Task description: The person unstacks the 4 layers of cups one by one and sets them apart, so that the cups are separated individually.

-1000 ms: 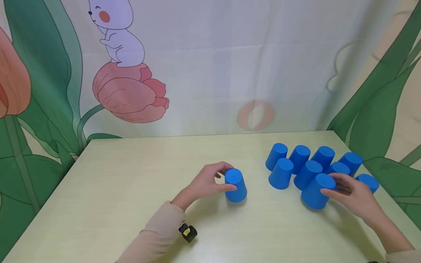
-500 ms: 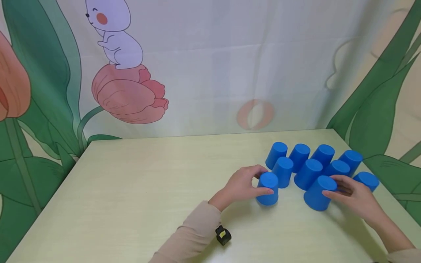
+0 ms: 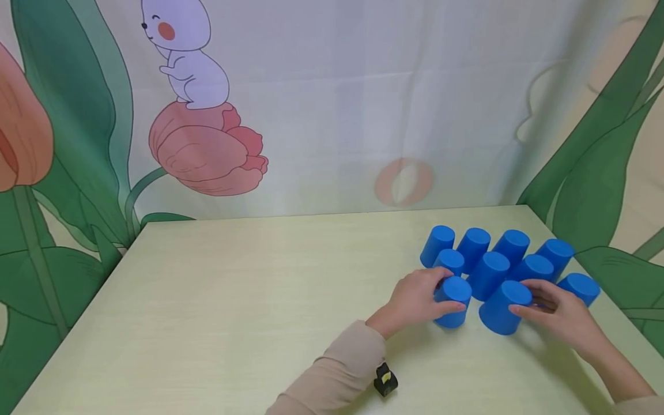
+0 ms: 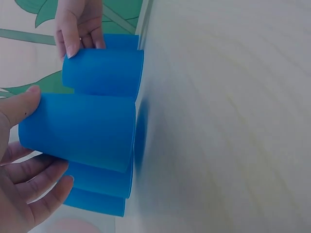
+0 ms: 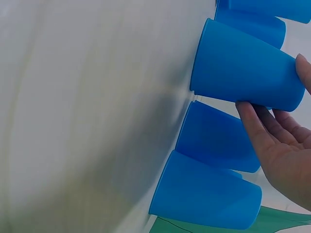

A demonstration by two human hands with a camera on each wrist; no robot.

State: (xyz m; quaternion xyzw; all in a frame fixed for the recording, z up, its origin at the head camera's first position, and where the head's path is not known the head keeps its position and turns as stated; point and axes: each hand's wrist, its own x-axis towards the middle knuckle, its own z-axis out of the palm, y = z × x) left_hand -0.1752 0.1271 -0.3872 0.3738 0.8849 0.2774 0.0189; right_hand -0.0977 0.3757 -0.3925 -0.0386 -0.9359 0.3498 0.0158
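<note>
With thumb and fingers, my left hand (image 3: 415, 297) holds an upside-down blue cup (image 3: 457, 293) by its sides. In the left wrist view a narrow shadowed gap shows between this cup's (image 4: 82, 128) rim and the tabletop. Just to its right, my right hand (image 3: 562, 314) grips another upside-down blue cup (image 3: 498, 316) from the right side, near its base. The right wrist view shows that cup (image 5: 243, 68) between thumb and fingertips. Behind the left-hand cup stands a further blue cup (image 3: 450, 260), partly hidden by the left hand.
Several more inverted blue cups stand close behind, among them one at the back left (image 3: 437, 246) and one at the far right (image 3: 580, 288) near the table's edge. The pale table (image 3: 233, 317) ends at a printed cloth backdrop (image 3: 332, 115). A black device (image 3: 385, 380) hangs at the left wrist.
My left hand has carried its cup rightward across the table, up to the front of the group. The right hand and its cup have shifted only slightly.
</note>
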